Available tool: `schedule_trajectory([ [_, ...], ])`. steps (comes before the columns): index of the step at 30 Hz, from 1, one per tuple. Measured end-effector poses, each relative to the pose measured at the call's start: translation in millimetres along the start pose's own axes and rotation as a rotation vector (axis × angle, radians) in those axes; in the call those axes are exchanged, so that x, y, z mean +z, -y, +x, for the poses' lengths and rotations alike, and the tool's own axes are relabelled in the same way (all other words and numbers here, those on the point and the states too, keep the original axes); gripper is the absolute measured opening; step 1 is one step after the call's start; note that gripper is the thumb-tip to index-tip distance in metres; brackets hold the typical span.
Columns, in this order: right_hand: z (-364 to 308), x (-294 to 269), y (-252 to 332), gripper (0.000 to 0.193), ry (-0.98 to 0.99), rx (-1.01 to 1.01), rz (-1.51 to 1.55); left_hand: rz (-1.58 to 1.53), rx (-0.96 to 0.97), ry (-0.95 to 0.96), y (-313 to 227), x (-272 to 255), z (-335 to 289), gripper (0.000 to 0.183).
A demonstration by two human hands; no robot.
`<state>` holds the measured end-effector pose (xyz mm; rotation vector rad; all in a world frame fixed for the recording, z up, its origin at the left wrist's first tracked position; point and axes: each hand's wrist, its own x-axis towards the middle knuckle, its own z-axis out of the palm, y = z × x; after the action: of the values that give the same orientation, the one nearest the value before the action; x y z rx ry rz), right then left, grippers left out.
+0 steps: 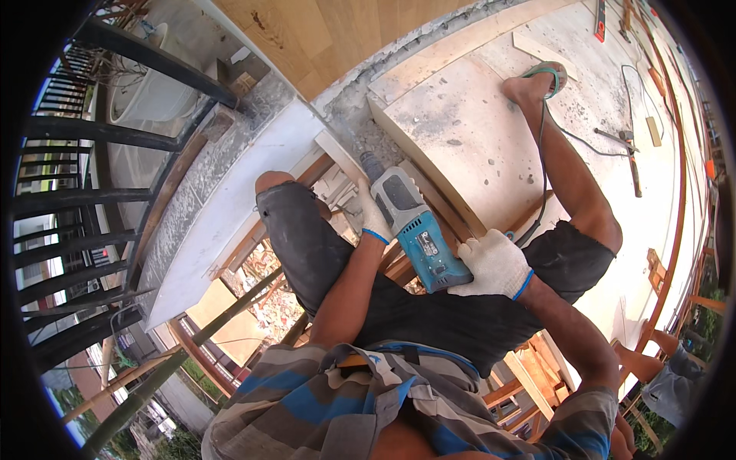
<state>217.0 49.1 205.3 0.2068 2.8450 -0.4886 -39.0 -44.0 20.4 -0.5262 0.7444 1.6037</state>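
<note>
A teal and grey rotary hammer lies across the middle, its dark chuck end pointing away toward the rough concrete edge. Its tip cannot be made out. My right hand, in a white knit glove with a blue cuff, is wrapped round the rear end. Along the left side of the tool's front, my gloved left hand grips the body; its far fingers are mostly hidden. A black power cord runs from near my right hand past my right leg. A narrow pale board sits beside the chuck.
Black metal railings stand at left, near a white tub. Below my legs, gaps open between beams onto debris. A hammer lies on the dusty pale panel side. Another person's legs show at lower right.
</note>
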Motion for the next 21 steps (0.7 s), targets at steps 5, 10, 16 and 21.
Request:
schedule_trajectory([
  [5,2.4,-0.9,0.9,0.073,0.041,0.025,-0.005,0.030,-0.016,0.001,-2.1,5.8,-1.1,0.097],
  [10,0.7,-8.8,0.2,0.074,0.044,0.055,0.037,-0.035,-0.048,0.000,-2.5,-8.1,8.8,0.097],
  [16,-26.5,-14.0,13.8,0.093,0.070,0.097,0.060,-0.017,-0.046,-0.003,18.6,-0.7,-24.0,0.095],
  [21,-32.5,-14.2,17.1,0.086,0.017,0.079,0.079,-0.011,-0.028,0.002,17.3,1.5,-35.5,0.094],
])
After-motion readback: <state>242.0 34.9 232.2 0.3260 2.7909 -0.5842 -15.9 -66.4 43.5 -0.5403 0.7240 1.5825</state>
